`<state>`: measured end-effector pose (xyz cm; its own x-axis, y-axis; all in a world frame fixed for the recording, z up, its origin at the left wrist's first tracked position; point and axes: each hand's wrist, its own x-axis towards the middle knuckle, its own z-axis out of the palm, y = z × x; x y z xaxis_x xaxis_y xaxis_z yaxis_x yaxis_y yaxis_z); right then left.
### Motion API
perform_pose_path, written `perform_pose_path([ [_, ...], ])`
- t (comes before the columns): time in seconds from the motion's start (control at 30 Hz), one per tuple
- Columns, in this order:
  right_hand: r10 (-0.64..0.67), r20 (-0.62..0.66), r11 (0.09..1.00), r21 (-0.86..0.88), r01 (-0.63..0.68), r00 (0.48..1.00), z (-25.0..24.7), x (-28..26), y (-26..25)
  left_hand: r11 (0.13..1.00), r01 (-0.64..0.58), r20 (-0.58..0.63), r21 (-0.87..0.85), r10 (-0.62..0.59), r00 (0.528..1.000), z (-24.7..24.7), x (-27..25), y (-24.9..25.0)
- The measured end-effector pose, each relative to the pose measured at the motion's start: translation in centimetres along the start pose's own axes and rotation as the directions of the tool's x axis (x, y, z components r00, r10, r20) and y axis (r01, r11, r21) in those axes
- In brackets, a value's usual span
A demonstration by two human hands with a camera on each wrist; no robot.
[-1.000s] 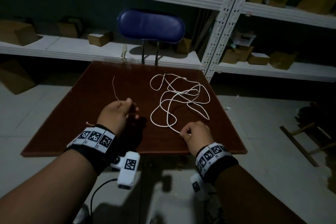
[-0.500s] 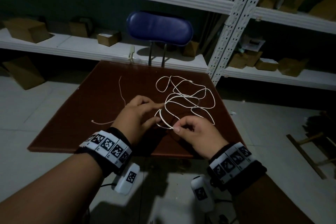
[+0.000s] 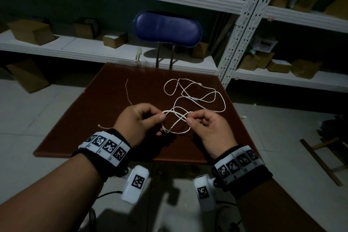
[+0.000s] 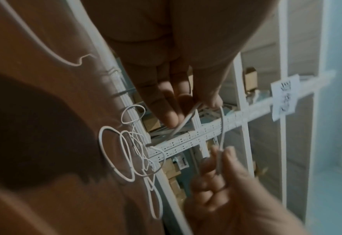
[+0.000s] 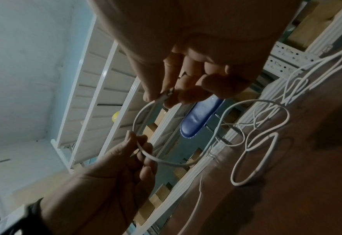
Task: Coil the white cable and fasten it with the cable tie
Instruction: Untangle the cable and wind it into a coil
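The white cable (image 3: pixel 197 98) lies in loose tangled loops on the brown table (image 3: pixel 90 118). Its near end is lifted into a small loop between my hands. My left hand (image 3: pixel 162 117) pinches one side of that loop between thumb and fingers, as the left wrist view (image 4: pixel 194 106) confirms. My right hand (image 3: pixel 188 121) pinches the other side, at the cable's tip (image 5: pixel 161 97). The thin pale cable tie (image 3: pixel 128 90) lies flat on the table to the left, partly hidden behind my left hand.
A blue-backed chair (image 3: pixel 167 28) stands at the table's far edge. White metal shelving (image 3: pixel 75 51) with cardboard boxes (image 3: pixel 31 31) runs behind it, with a perforated upright (image 3: pixel 239 30) near the far right corner. A wooden frame (image 3: pixel 320 156) lies on the tiled floor at right.
My left hand came right, away from the cable tie, and took hold of the cable. Both hands rose slightly, and the cable's near end now forms a small loop between them.
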<state>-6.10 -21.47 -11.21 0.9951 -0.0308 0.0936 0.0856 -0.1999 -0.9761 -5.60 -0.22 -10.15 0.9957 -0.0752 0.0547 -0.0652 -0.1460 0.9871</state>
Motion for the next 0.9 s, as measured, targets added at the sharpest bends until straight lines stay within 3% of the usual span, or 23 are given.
perform_pose_path([
  [0.13,0.11,-0.097,0.994,-0.005,-0.111,0.989,0.3,0.3,0.7,0.969,0.123,-0.074,-0.216,-0.142,0.987,-0.1,0.3,0.1],
  [0.2,0.268,-0.136,0.963,0.008,-0.269,0.954,0.6,0.4,1.0,0.935,0.179,-0.104,-0.307,-0.219,0.97,-0.3,0.6,-0.1],
  [0.3,0.57,0.016,0.793,0.251,-0.555,0.821,1.8,0.0,1.2,0.875,0.221,-0.076,-0.43,-0.279,0.957,-0.2,0.6,0.0],
  [0.4,0.645,0.195,0.598,0.474,-0.647,0.739,3.1,-0.4,1.4,0.817,0.273,-0.022,-0.507,-0.329,0.944,0.1,0.5,0.2],
  [0.47,0.622,0.249,0.504,0.598,-0.623,0.742,3.4,-0.2,1.7,0.789,0.333,0.045,-0.515,-0.363,0.931,0.0,0.3,0.4],
  [0.53,0.583,0.266,0.481,0.649,-0.589,0.768,3.4,0.2,1.8,0.781,0.393,0.115,-0.485,-0.389,0.914,-0.2,-0.1,0.6],
  [0.7,0.533,0.167,0.534,0.694,-0.483,0.83,3.4,0.7,1.4,0.799,0.461,0.151,-0.386,-0.438,0.886,-0.7,-0.6,0.9],
  [0.9,0.492,0.143,0.67,0.567,-0.479,0.859,2.4,1.0,1.0,0.89,0.428,0.082,-0.156,-0.42,0.904,-1.6,-0.7,1.2],
])
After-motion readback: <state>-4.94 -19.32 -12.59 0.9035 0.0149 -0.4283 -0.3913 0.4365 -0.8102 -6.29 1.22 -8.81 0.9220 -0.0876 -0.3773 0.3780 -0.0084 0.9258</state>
